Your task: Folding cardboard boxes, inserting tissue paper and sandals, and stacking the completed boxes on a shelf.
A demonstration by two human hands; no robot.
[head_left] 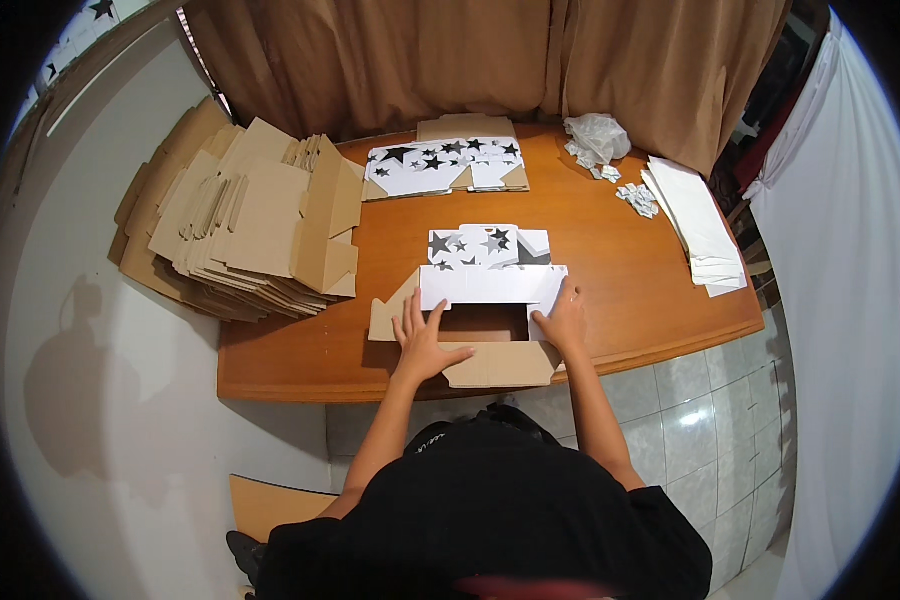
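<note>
A flat-cut cardboard box blank, brown inside and white with black and grey stars outside [482,290], lies partly folded near the front edge of the orange-brown wooden worktop [650,290]. The left hand [422,345] rests spread and flat, fingers open, on the blank's left side beside its dark central opening, gripping nothing. The right hand [564,322] presses down on the blank's right side, fingers reaching onto the white folded flap; it is open too, pinning rather than clasping. Behind the blank lies a second star-printed folded blank [445,165]. To the blank's left a big heap of plain brown cardboard blanks [245,225] overhangs the worktop's end. To its right, well apart, sit a stack of white paper sheets [700,225] and crumpled white paper [597,135].
</note>
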